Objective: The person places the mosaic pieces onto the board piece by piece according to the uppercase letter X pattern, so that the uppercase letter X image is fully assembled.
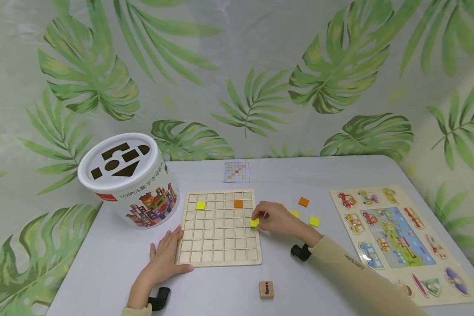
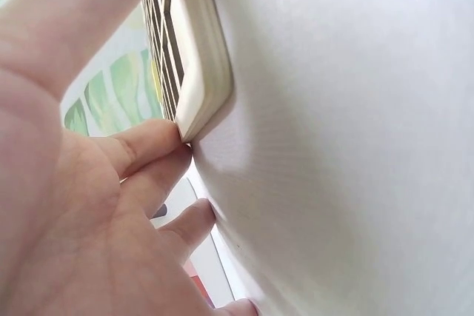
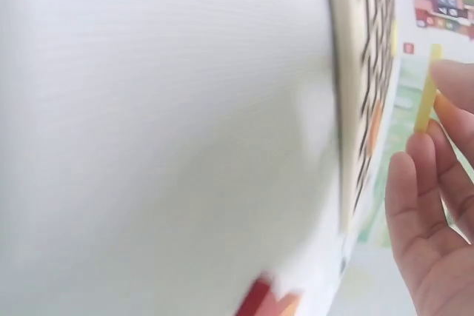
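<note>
A wooden grid board [image 1: 219,232] lies on the table with a yellow square tile [image 1: 200,205] at its upper left and an orange tile [image 1: 238,203] at its upper right. My right hand [image 1: 278,218] pinches another yellow tile [image 1: 254,222] over the board's right edge; in the right wrist view this tile [image 3: 428,94] stands on edge between thumb and fingers. My left hand [image 1: 163,254] rests at the board's lower left corner, fingers along its left side and thumb by the front edge. In the left wrist view fingertips touch the board's corner [image 2: 200,101].
Loose tiles, among them an orange one [image 1: 303,202] and a yellow one [image 1: 314,221], lie right of the board. A pattern card [image 1: 237,172] is behind it, a white bucket [image 1: 142,188] at left, a vehicle puzzle [image 1: 339,197] at right, a letter block [image 1: 266,289] in front.
</note>
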`<state>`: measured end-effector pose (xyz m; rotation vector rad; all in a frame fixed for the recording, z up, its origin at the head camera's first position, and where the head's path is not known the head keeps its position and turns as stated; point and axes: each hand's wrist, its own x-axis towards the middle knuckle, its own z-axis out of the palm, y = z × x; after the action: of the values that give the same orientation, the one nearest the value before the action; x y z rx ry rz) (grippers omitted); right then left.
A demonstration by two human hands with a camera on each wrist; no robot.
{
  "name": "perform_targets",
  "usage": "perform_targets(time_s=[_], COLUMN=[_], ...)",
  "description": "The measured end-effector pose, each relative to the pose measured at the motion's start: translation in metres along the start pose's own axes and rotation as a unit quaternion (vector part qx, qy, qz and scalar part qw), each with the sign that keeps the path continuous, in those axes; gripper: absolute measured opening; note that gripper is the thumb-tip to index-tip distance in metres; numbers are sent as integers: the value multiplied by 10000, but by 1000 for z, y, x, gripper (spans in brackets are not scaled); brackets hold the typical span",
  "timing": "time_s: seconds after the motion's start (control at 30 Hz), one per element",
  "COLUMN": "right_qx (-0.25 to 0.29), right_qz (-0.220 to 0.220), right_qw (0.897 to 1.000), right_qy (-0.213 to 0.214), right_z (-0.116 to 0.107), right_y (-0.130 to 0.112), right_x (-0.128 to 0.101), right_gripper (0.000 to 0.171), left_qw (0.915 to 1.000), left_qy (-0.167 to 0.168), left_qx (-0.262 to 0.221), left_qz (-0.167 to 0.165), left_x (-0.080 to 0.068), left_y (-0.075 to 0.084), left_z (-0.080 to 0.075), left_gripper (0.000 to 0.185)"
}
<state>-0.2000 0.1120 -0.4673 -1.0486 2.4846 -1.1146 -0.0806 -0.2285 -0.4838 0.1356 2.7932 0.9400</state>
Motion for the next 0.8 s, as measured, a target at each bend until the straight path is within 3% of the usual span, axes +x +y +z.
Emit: perform_targets(time_s=[0.27,0.47,0.8], right_qx=[249,-2,-537], right_qz=[-232,-361,-351], right_qw=[9994,9991,9956], right_qy=[6,-208,-678], right_z=[18,34,58], right_y=[-13,-23,-33], right_x=[56,91,120], right_gripper=[16,13,12], left_qw=[10000,10000,9999], left_qy=[-4,-5,-88], left_qx=[-52,-44,33], left_qz=[30,25,-43], left_x=[-1,0,2], left_y=[0,1,-3], left_z=[-1,-1,0], left_gripper=[106,107,109])
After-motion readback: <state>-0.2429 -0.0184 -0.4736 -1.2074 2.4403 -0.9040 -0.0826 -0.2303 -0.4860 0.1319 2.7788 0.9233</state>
